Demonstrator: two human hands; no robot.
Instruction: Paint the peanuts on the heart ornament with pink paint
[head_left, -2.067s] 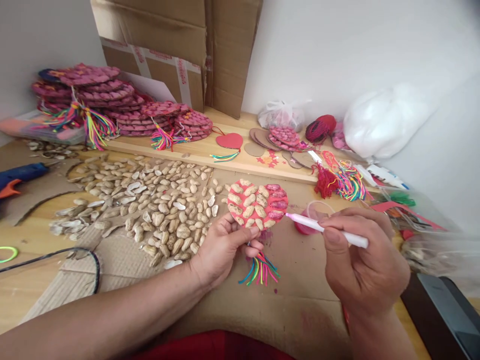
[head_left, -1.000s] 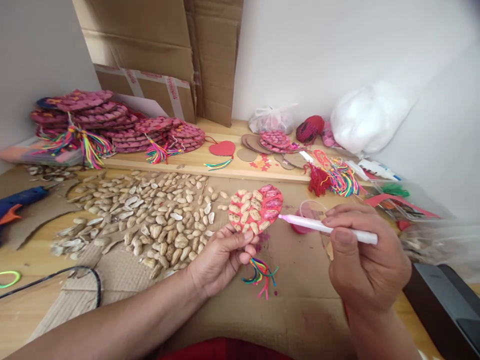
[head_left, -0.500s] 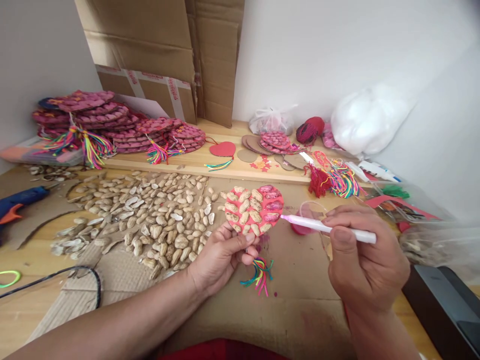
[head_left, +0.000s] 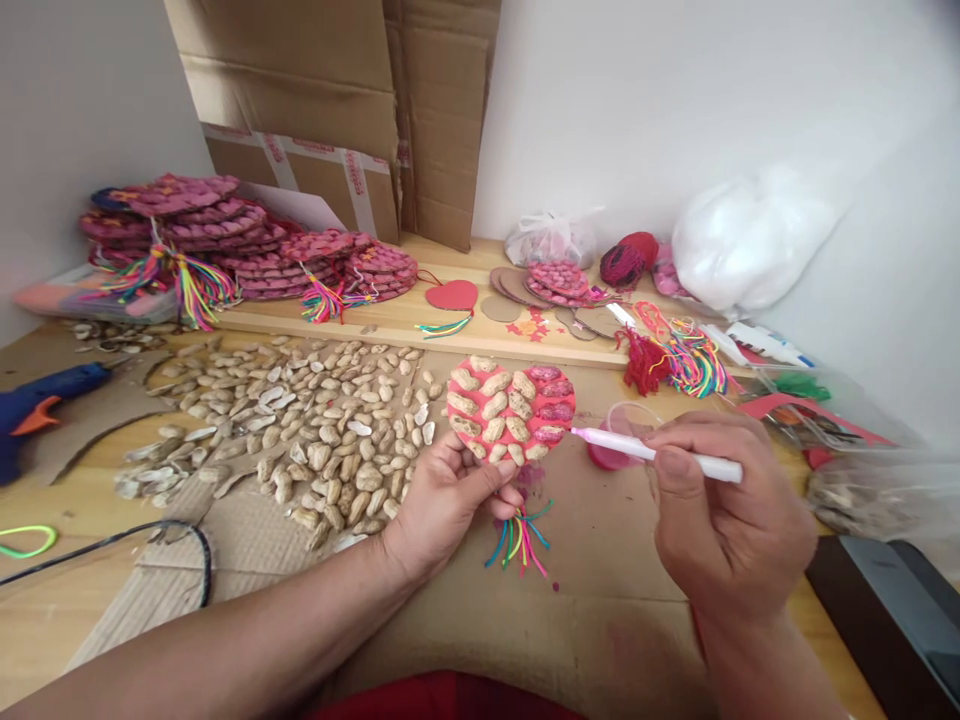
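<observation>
My left hand (head_left: 457,500) pinches the lower edge of a red heart-shaped piece (head_left: 507,381) covered with peanut shells. Most shells on it are natural tan; several along its right side are coloured pink-purple. Below my fingers hangs a multicoloured string tassel (head_left: 519,540). Between thumb and fingers my right hand (head_left: 724,510) grips a white paintbrush-like pen (head_left: 622,444) with a pinkish tip, which points left at the heart's right edge. Whether the tip touches a shell I cannot tell. Behind the pen stands a small clear cup of pink liquid (head_left: 611,456).
Loose peanuts (head_left: 337,430) spread over cardboard on the left, beside a blue glue gun (head_left: 52,395) and a black cord (head_left: 202,560). Stacked pink peanut discs (head_left: 187,235) and a red heart cutout (head_left: 451,295) lie on the back ledge. A dark device (head_left: 892,610) sits at right.
The view has shifted slightly, so most things appear a little to the right. The heart is tilted a bit more upright; the pen tip remains at its right edge.
</observation>
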